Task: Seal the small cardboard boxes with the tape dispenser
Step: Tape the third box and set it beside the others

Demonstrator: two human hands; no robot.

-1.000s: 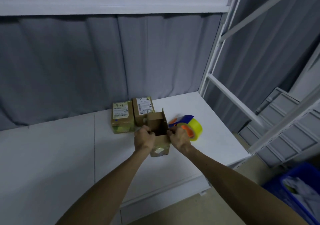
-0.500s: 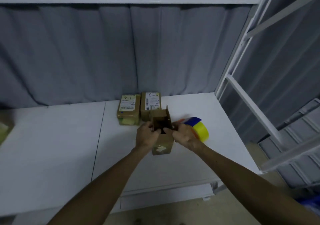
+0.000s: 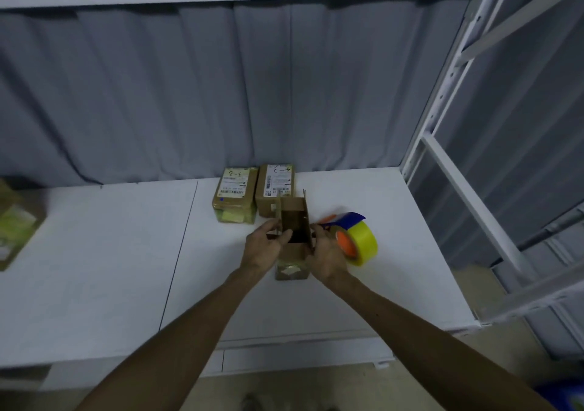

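Flaps stand upright on the open box (image 3: 294, 221), which sits on the white shelf (image 3: 110, 252) between the person's two hands, so this one is not sealed yet. The left hand (image 3: 265, 246) pinches the box's left flap, with fingers curled over its edge. The right hand (image 3: 327, 252) grips the right wall and flap from outside. Just right of the box, the tape dispenser (image 3: 357, 240) lies untouched beside that hand. Just behind the box, two labelled boxes (image 3: 235, 194) stand side by side and look closed and taped, so I'd call them done. Far to the box's left another carton (image 3: 15, 221) is only partly in view and I cannot tell its state. What's left here, I'd say, is folding the flaps down, then taping the seam.
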